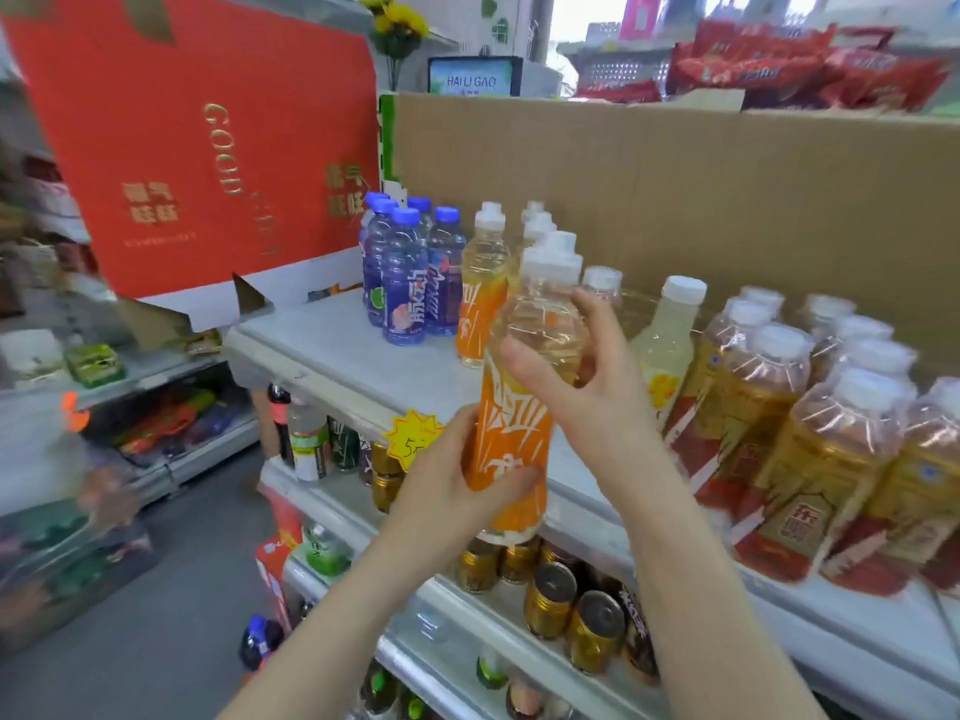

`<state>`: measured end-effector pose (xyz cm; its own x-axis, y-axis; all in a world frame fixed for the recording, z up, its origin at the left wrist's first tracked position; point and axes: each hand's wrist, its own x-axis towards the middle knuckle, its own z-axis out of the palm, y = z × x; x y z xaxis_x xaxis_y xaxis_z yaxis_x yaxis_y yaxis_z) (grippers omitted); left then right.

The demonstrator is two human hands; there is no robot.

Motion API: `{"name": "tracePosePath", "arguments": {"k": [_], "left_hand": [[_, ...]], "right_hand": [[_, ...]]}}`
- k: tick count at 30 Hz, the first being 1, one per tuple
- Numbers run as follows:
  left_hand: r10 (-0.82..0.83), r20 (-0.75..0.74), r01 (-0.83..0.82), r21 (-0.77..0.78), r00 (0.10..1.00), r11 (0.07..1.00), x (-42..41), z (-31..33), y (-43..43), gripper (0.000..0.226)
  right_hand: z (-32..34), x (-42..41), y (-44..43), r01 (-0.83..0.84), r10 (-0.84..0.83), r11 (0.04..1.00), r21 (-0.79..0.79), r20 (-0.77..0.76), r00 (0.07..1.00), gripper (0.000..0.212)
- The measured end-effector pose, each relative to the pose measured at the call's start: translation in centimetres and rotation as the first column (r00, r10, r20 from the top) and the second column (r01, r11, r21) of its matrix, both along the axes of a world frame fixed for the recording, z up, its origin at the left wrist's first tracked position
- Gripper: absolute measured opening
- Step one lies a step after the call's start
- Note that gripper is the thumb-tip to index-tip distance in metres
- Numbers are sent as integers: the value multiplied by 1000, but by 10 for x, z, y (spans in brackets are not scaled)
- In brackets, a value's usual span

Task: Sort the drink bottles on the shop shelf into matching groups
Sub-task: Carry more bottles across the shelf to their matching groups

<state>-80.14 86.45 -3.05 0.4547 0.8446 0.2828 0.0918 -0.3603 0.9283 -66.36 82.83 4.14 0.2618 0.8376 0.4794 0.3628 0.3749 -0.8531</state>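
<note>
Both of my hands hold one orange-labelled bottle (519, 407) with a white cap, lifted in front of the top shelf (332, 345). My left hand (457, 475) grips its lower label; my right hand (582, 387) curls round its clear upper part. Behind it stand matching orange-labelled bottles (480, 293). To their left is a cluster of blue-capped purple bottles (405, 272). On the right stand a pale yellow bottle (665, 345) and several gold-and-red labelled bottles (810, 449).
A brown cardboard sheet (675, 189) backs the shelf, and a red box (192, 137) stands at its left end. Gold cans (550, 600) and other drinks fill the lower shelves. A yellow price tag (413, 439) hangs on the shelf edge. The aisle floor (156, 615) lies at lower left.
</note>
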Motion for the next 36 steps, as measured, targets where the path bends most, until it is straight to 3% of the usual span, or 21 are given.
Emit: {"name": "tracePosePath", "arguments": {"k": [3, 5, 8, 11, 14, 22, 26, 29, 36], "left_hand": [[33, -24, -33, 16, 999, 999, -21, 6, 38, 47], [56, -19, -55, 8, 998, 998, -30, 11, 61, 48], [123, 41, -124, 14, 992, 992, -35, 16, 97, 52], [178, 99, -177, -13, 979, 984, -26, 21, 130, 58], [206, 63, -207, 10, 977, 978, -12, 22, 166, 60], [136, -110, -127, 84, 985, 988, 27, 6, 223, 52], [100, -150, -84, 108, 984, 991, 38, -2, 241, 52], [50, -193, -25, 129, 980, 991, 41, -1, 246, 48], [27, -191, -3, 124, 981, 992, 41, 0, 251, 66]], "right_hand": [[11, -3, 43, 5, -4, 999, -43, 27, 1000, 53], [22, 13, 67, 183, -186, 982, 38, 101, 977, 43], [41, 49, 98, 490, -495, 864, 113, 362, 790, 48], [50, 76, 125, 626, -473, 777, -69, 591, 653, 59], [45, 83, 138, 662, -325, 700, -270, 704, 631, 66], [24, 95, 151, 695, -464, 675, -247, 591, 660, 80], [7, 92, 149, 659, -557, 706, -261, 372, 743, 77], [-11, 84, 147, 657, -606, 719, -228, 259, 752, 65], [-18, 49, 128, 694, -664, 697, -179, 206, 719, 52]]}}
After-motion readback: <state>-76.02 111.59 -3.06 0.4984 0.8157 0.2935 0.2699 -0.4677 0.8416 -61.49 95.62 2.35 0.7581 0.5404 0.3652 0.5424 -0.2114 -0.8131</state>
